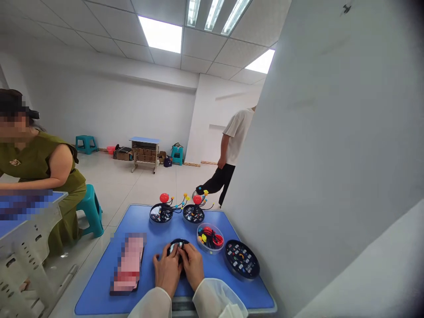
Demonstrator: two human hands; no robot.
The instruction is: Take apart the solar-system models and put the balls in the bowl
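Observation:
Both my hands are at a black round base (179,242) close to the near edge of the blue desk (149,291). Around its left side my left hand (167,268) is closed, fingers bent over the top. My right hand (193,265) grips the right side, its thumb and fingertips pressed together near the middle. Any small part between those fingertips is hidden. Ahead stand two planet models, one at left (161,213) and one at right (194,213), each with a red ball and coloured beads on black arms over a round black base.
Right of my hands is a see-through tub (210,250) of red, yellow and black parts. Beside it lies a printed black disc (242,259). A blurred pink item (127,265) lies left. A wall borders the desk's right side. One person sits left; another walks behind.

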